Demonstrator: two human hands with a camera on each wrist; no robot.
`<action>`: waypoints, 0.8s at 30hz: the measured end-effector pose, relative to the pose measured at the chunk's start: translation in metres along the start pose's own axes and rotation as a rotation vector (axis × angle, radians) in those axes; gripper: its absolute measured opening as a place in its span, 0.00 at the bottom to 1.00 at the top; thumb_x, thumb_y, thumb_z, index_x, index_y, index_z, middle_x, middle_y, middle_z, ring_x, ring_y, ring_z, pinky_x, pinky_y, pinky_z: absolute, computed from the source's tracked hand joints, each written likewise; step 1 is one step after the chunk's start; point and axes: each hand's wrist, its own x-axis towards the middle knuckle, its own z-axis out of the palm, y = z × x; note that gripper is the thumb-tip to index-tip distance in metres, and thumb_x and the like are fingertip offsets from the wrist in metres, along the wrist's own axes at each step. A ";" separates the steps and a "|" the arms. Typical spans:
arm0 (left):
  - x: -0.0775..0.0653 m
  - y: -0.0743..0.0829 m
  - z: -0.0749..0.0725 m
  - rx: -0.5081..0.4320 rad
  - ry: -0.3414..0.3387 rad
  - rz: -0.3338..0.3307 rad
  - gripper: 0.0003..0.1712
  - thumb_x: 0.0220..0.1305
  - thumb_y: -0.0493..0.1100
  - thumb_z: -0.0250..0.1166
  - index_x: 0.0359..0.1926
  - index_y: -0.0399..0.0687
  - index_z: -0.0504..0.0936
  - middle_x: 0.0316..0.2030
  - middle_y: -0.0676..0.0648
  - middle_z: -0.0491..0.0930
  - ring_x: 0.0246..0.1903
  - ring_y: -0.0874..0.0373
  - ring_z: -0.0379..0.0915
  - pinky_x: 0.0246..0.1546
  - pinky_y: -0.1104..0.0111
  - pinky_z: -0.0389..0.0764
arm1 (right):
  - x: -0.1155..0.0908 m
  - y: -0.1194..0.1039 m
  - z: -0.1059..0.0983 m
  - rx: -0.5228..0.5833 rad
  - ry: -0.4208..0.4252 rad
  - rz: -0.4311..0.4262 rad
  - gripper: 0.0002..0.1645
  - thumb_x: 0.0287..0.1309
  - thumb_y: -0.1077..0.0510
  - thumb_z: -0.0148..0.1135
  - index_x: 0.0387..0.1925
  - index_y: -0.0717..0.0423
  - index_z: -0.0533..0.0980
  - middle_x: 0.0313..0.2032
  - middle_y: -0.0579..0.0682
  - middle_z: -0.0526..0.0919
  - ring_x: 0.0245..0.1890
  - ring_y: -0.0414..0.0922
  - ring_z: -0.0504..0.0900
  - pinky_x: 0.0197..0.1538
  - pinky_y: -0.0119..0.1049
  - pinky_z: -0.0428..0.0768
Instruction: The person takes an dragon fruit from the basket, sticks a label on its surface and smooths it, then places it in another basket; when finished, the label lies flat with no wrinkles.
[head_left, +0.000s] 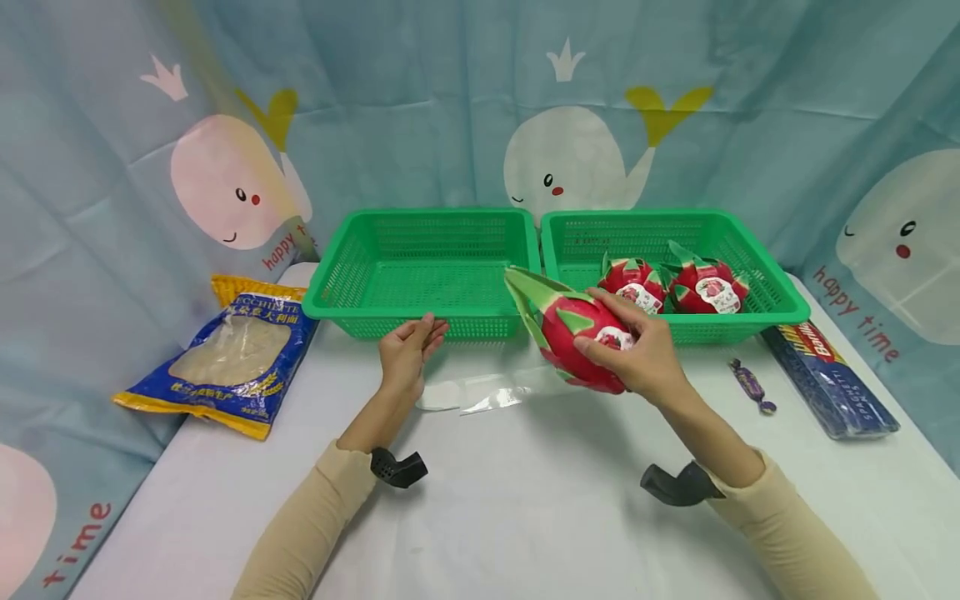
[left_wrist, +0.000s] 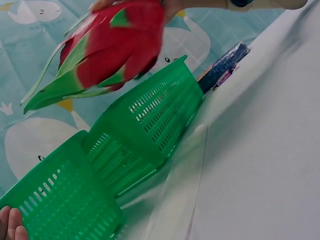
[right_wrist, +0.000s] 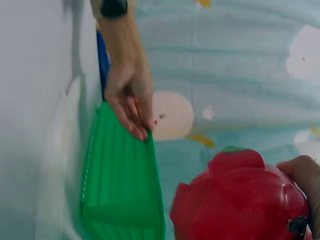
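My right hand grips a red dragon fruit with green leaf tips and a white label, raised above the table in front of the two baskets. In the right wrist view the rounded red end of this dragon fruit fills the lower right, with part of the hand beside it. My left hand is at the front rim of the left green basket, fingers loosely bent and fingertips right at the edge. Inside the right green basket sit two more labelled dragon fruits.
A blue and yellow pasta bag lies left of the baskets. To the right are a spaghetti pack and a purple wrapped candy. A flat whitish, shiny strip lies in front of the baskets. Behind them hangs a whale-print curtain.
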 end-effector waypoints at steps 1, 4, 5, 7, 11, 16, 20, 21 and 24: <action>0.000 0.000 0.000 0.000 0.004 -0.003 0.07 0.60 0.38 0.61 0.32 0.36 0.79 0.25 0.49 0.84 0.30 0.61 0.83 0.35 0.75 0.82 | 0.007 0.001 -0.001 0.020 0.033 -0.002 0.36 0.50 0.55 0.67 0.62 0.47 0.67 0.61 0.52 0.68 0.55 0.48 0.67 0.41 0.29 0.80; 0.000 -0.001 -0.001 -0.001 0.011 -0.006 0.06 0.60 0.38 0.61 0.31 0.37 0.79 0.25 0.49 0.84 0.30 0.61 0.83 0.34 0.75 0.82 | 0.029 0.004 -0.003 0.064 0.120 -0.007 0.36 0.50 0.54 0.66 0.63 0.47 0.66 0.61 0.53 0.68 0.55 0.47 0.67 0.38 0.21 0.78; 0.000 -0.001 -0.001 -0.004 0.013 -0.005 0.06 0.60 0.38 0.61 0.31 0.37 0.79 0.25 0.49 0.84 0.29 0.61 0.83 0.34 0.76 0.82 | 0.037 0.004 -0.004 0.080 0.148 -0.003 0.36 0.51 0.53 0.66 0.63 0.46 0.66 0.62 0.53 0.68 0.54 0.46 0.68 0.38 0.21 0.78; 0.000 -0.002 -0.001 -0.006 0.013 0.002 0.06 0.61 0.38 0.61 0.30 0.38 0.79 0.24 0.49 0.84 0.29 0.61 0.83 0.34 0.76 0.82 | 0.055 0.008 -0.005 0.100 0.207 0.014 0.36 0.51 0.51 0.66 0.63 0.43 0.66 0.62 0.50 0.68 0.53 0.45 0.70 0.41 0.22 0.79; -0.001 -0.004 0.000 -0.010 0.007 0.010 0.06 0.60 0.37 0.61 0.30 0.38 0.79 0.24 0.49 0.84 0.29 0.61 0.83 0.35 0.75 0.82 | 0.086 0.020 -0.007 0.121 0.306 0.111 0.38 0.51 0.47 0.65 0.64 0.39 0.63 0.63 0.48 0.66 0.55 0.45 0.70 0.51 0.35 0.79; -0.005 -0.007 0.000 0.006 0.000 0.006 0.06 0.61 0.38 0.61 0.30 0.39 0.79 0.25 0.50 0.84 0.29 0.62 0.82 0.36 0.75 0.82 | 0.104 0.039 -0.005 0.068 0.332 0.231 0.41 0.51 0.46 0.64 0.66 0.42 0.61 0.65 0.49 0.63 0.60 0.49 0.66 0.58 0.47 0.74; -0.006 -0.007 0.001 0.012 -0.004 0.012 0.06 0.61 0.39 0.61 0.30 0.40 0.79 0.25 0.50 0.84 0.30 0.62 0.82 0.35 0.76 0.81 | 0.109 0.047 -0.002 -0.025 0.294 0.279 0.43 0.52 0.45 0.63 0.67 0.45 0.58 0.67 0.53 0.59 0.62 0.52 0.63 0.59 0.49 0.72; -0.006 -0.006 0.001 0.009 -0.004 0.016 0.06 0.61 0.39 0.61 0.30 0.40 0.79 0.25 0.50 0.84 0.30 0.62 0.82 0.35 0.76 0.81 | 0.109 0.048 -0.002 -0.042 0.276 0.287 0.43 0.52 0.45 0.62 0.68 0.45 0.57 0.67 0.53 0.58 0.63 0.53 0.62 0.60 0.50 0.71; -0.005 -0.006 0.001 0.006 -0.002 0.027 0.06 0.60 0.39 0.62 0.29 0.40 0.80 0.25 0.50 0.84 0.30 0.62 0.83 0.35 0.76 0.82 | 0.111 0.049 -0.003 -0.085 0.201 0.306 0.44 0.54 0.45 0.61 0.69 0.47 0.55 0.69 0.55 0.55 0.65 0.55 0.58 0.62 0.53 0.67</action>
